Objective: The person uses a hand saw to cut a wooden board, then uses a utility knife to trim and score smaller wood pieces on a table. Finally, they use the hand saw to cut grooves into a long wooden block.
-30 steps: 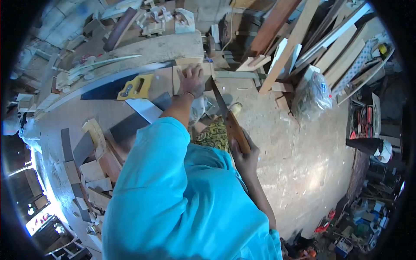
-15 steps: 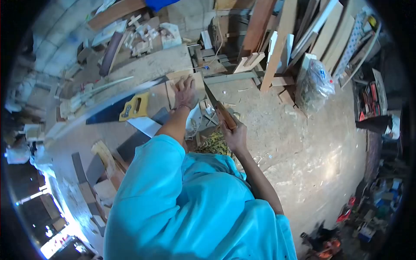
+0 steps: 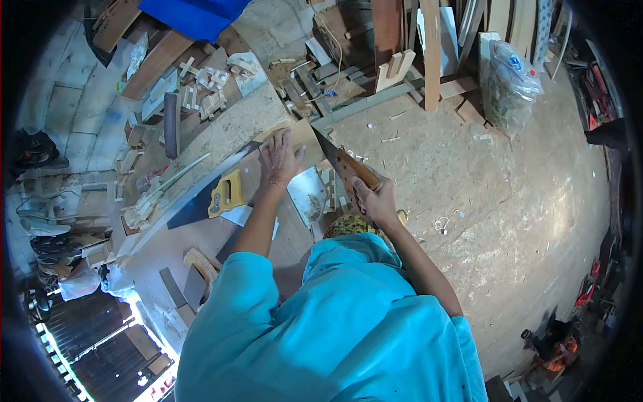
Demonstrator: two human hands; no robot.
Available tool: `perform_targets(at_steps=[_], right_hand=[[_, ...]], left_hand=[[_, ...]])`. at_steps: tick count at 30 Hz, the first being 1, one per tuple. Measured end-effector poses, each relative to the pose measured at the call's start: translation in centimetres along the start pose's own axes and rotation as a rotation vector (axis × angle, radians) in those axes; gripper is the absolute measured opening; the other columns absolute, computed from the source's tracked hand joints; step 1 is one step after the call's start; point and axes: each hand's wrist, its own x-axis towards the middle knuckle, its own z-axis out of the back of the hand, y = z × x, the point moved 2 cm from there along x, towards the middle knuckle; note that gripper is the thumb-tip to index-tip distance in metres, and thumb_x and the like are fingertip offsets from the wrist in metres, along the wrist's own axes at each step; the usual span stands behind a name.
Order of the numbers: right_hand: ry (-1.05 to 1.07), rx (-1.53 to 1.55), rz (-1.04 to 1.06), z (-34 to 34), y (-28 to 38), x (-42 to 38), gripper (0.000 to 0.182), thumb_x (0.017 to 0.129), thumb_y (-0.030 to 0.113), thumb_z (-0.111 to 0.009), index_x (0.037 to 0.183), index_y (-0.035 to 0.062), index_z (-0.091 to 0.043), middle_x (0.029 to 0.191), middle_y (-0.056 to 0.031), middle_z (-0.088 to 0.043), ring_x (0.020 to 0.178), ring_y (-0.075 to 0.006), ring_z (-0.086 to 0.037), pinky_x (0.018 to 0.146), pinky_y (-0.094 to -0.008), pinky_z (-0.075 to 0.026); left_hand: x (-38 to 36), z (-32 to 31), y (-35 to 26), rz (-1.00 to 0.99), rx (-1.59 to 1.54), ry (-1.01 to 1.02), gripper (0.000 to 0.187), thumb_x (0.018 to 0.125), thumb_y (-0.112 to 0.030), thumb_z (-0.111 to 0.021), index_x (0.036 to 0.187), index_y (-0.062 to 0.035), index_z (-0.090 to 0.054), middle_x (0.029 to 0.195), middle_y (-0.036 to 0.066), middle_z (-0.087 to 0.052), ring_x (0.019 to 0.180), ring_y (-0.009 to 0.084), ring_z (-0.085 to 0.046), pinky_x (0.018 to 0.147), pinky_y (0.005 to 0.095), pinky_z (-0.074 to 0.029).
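Head view: a flat pale wooden board piece [image 3: 303, 136] was seen at upper centre of the frame, lying at the edge of a long sawdust-covered wooden workbench [image 3: 228, 134]. The left hand [image 3: 278, 159] was laid flat on the board piece, fingers spread, pressing it down. The right hand [image 3: 376, 199] was wrapped shut round the brown wooden handle of a handsaw [image 3: 343, 166], whose blade was set against the board piece's right edge. The saw's long axis ran from the right hand up and left toward the board, so the cut line lay just right of the left fingertips; the left hand was the nearer one, with its fingers apart from the blade. A second saw with a yellow plastic handle [image 3: 226, 193] was lying on the bench left of the left forearm, untouched. A clear plastic bag [image 3: 510, 80] was noted on the floor at upper right.
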Motion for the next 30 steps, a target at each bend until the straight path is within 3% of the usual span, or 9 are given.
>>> perform_targets(at_steps=[8, 13, 18, 19, 22, 23, 26, 27, 30], right_hand=[[0.027, 0.106, -0.202, 2.7, 1.6, 1.6, 0.013, 0.083, 0.012, -0.056, 0.083, -0.0007, -0.056, 0.054, 0.0023, -0.047, 0.041, -0.0045, -0.040, 0.035, -0.0210, -0.031], [0.079, 0.109, -0.217, 2.6, 3.8, 2.2, 0.012, 0.083, 0.012, -0.056, 0.078, 0.0006, -0.055, 0.051, 0.0026, -0.045, 0.039, -0.0047, -0.038, 0.035, -0.0210, -0.030], [0.121, 0.018, -0.192, 3.2, 6.9, 2.9, 0.013, 0.083, 0.012, -0.055, 0.076, 0.0006, -0.053, 0.051, 0.0021, -0.045, 0.039, -0.0046, -0.038, 0.035, -0.0208, -0.030], [0.168, -0.014, -0.186, 3.6, 7.5, 3.1, 0.014, 0.083, 0.011, -0.055, 0.085, -0.0025, -0.056, 0.052, 0.0014, -0.046, 0.039, -0.0044, -0.038, 0.035, -0.0207, -0.030], [0.177, -0.156, -0.079, 3.6, 10.6, 3.2, 0.024, 0.083, 0.010, -0.055, 0.101, -0.0046, -0.056, 0.054, 0.0007, -0.048, 0.039, -0.0042, -0.038, 0.035, -0.0206, -0.029], [0.215, -0.188, -0.067, 3.7, 11.5, 3.3, 0.033, 0.082, 0.008, -0.055, 0.113, -0.0037, -0.052, 0.057, 0.0003, -0.049, 0.038, -0.0036, -0.037, 0.034, -0.0203, -0.028], [0.330, -0.285, -0.089, 3.3, 15.5, 3.1, 0.034, 0.081, 0.009, -0.057, 0.112, -0.0046, -0.052, 0.065, -0.0018, -0.054, 0.047, -0.0053, -0.045, 0.041, -0.0204, -0.036], [0.345, -0.473, -0.004, 3.6, 15.7, 3.4, 0.037, 0.080, 0.009, -0.058, 0.113, -0.0057, -0.051, 0.075, -0.0040, -0.058, 0.062, -0.0080, -0.052, 0.054, -0.0214, -0.042], [0.414, -0.506, 0.004, 3.3, 18.4, 3.1, 0.038, 0.080, 0.009, -0.059, 0.113, -0.0061, -0.050, 0.083, -0.0055, -0.060, 0.073, -0.0099, -0.053, 0.065, -0.0225, -0.043]], left_hand=[[-1.9, 1.0, -1.7, -0.318, 0.064, 0.296, 0.105, 0.052, -0.059, -0.070, 0.128, 0.0031, -0.031, 0.135, 0.019, -0.023, 0.124, 0.0397, -0.019, 0.101, 0.0505, -0.014], [-1.5, 0.5, -1.5, -0.286, 0.063, 0.232, 0.092, 0.060, -0.055, -0.067, 0.125, 0.0028, -0.037, 0.135, 0.018, -0.025, 0.127, 0.0372, -0.017, 0.101, 0.0493, -0.016], [-1.4, 0.9, -2.7, -0.422, 0.028, 0.124, 0.052, 0.076, -0.031, -0.061, 0.115, 0.0010, -0.047, 0.124, 0.015, -0.041, 0.119, 0.0312, -0.036, 0.099, 0.0424, -0.029], [-1.0, 2.2, -3.7, -0.402, 0.033, 0.024, 0.039, 0.078, -0.023, -0.057, 0.111, -0.0030, -0.051, 0.113, 0.011, -0.052, 0.106, 0.0273, -0.048, 0.095, 0.0402, -0.034], [0.2, 4.5, -4.3, -0.279, -0.089, -0.045, 0.029, 0.080, -0.017, -0.054, 0.106, -0.0044, -0.052, 0.104, 0.010, -0.055, 0.098, 0.0270, -0.052, 0.090, 0.0385, -0.039], [0.7, 5.4, -4.5, -0.214, -0.107, -0.139, 0.019, 0.081, -0.014, -0.051, 0.098, -0.0056, -0.053, 0.092, 0.012, -0.057, 0.084, 0.0289, -0.055, 0.076, 0.0380, -0.045], [1.5, 8.5, -5.2, 0.160, -0.168, -0.175, 0.013, 0.083, -0.015, -0.050, 0.092, -0.0063, -0.052, 0.086, 0.014, -0.057, 0.072, 0.0326, -0.057, 0.062, 0.0402, -0.046], [1.8, 9.1, -5.2, 0.191, -0.227, -0.346, 0.011, 0.084, -0.015, -0.050, 0.086, -0.0046, -0.052, 0.078, 0.018, -0.056, 0.065, 0.0354, -0.056, 0.055, 0.0425, -0.043], [1.9, 11.1, -5.4, 0.393, -0.359, -0.486, 0.014, 0.084, -0.016, -0.051, 0.085, -0.0021, -0.054, 0.074, 0.019, -0.056, 0.065, 0.0360, -0.056, 0.056, 0.0418, -0.043]])
